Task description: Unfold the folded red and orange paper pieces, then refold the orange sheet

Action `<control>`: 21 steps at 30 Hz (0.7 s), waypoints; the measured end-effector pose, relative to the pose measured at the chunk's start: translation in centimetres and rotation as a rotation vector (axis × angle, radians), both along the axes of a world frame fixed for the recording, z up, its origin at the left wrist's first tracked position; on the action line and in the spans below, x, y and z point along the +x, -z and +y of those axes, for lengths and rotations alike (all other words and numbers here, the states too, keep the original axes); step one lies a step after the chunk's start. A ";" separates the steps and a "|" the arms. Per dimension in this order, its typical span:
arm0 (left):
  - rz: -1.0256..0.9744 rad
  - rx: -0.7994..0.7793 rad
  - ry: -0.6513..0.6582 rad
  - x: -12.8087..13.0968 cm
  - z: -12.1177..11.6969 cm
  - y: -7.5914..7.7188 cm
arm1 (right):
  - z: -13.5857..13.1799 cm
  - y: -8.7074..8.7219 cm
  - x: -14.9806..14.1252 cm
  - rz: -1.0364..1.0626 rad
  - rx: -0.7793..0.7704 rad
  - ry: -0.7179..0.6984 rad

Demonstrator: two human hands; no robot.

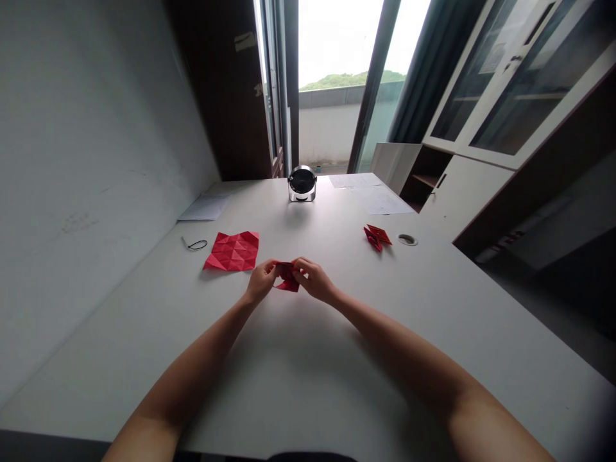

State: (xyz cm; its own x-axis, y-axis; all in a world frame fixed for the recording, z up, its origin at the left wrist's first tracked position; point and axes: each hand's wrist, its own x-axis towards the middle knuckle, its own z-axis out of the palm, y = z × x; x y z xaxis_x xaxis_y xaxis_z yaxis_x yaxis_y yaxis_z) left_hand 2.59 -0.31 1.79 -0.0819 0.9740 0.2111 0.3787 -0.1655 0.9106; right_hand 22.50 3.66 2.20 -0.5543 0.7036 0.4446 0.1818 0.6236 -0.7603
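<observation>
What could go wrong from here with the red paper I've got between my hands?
Both the left hand and the right hand grip the folded red paper, so uneven pulling might tear it or distort its creases.

The creased red sheet lies very near the left hand; a sideways move could shift or crumple it.

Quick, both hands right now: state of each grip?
Left hand: closed, holding one side of the red folded paper.
Right hand: closed, holding the paper's other side.
</observation>
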 end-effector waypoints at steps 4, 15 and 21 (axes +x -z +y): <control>0.011 0.043 0.009 0.2 -0.3 -0.5 | -0.3 -0.1 0.2 -0.097 0.153 -0.041; -0.367 -0.158 0.021 0.0 0.3 0.5 | -0.3 0.0 0.6 -0.108 0.454 0.001; -0.590 -0.258 0.148 0.3 0.0 0.1 | -0.4 -0.4 0.3 0.124 0.190 0.043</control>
